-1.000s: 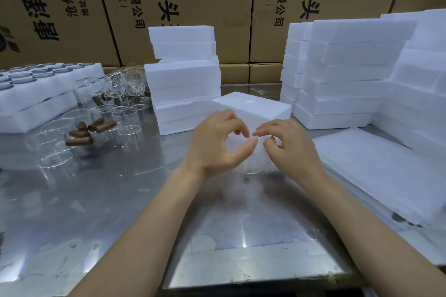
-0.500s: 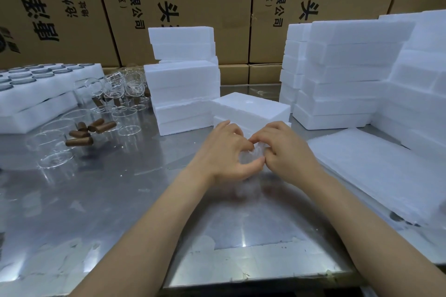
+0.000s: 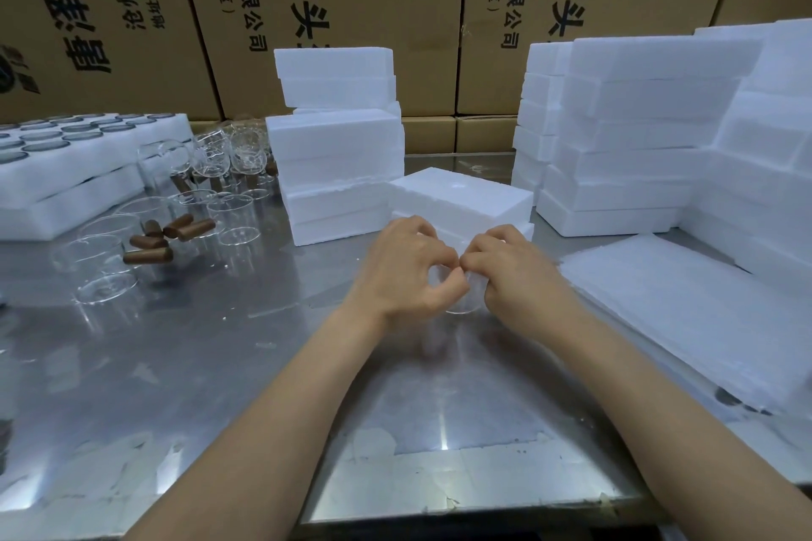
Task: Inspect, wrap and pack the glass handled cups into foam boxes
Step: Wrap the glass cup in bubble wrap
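Gripping a clear glass cup (image 3: 459,302) between my curled left hand (image 3: 406,272) and right hand (image 3: 523,272), foam boxes (image 3: 461,200) just behind, foam sheets (image 3: 685,312) right, loose cups (image 3: 105,250) left.

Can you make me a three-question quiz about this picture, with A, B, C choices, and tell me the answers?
1. Where is the flat pile of thin white foam sheets?
A. to the right of the hands
B. on top of the cardboard boxes
C. under the cup handles

2. What colour are the loose cylinder-shaped cup handles?
A. blue
B. brown
C. green

3. What are the left hand and right hand doing?
A. lying flat
B. pointing up
C. gripping a clear glass cup together

Answers: 1 A, the sheets lie on the steel table right of the hands. 2 B, they look like brown wood. 3 C, curled fingers of both hands meet around the cup.
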